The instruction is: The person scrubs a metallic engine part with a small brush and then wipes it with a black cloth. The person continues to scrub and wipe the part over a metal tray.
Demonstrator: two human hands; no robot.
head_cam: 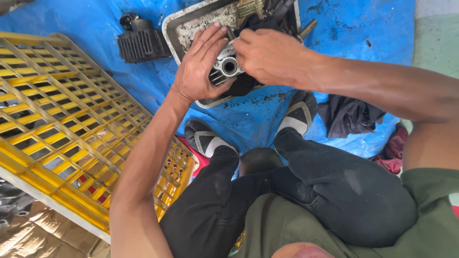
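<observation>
- left hand [200, 64] cupped around a small silver engine part [225, 66], fingers spread along its far side, thumb below, gripping it from the left.
- right hand [268, 53] closed over the same engine part from the right, fingertips pressed on its top edge; whether anything small pinched in them, impossible to tell.
- engine part held just above a dirty metal tray [184, 28], round dark opening facing the camera, fins visible at its lower left.
- dark rag [244, 85] under the part, draped over the tray's near rim.
- black finned cylinder [141, 42] lying on the blue tarp [363, 33], just left of the tray.
- yellow plastic crate [57, 119] tilted on the left, well apart from the hands.
- two black-and-white shoes [299, 114] planted on the tarp below the tray, knees bent in dark trousers.
- dark cloth [349, 117] bunched on the tarp at the right, beside the right shoe.
</observation>
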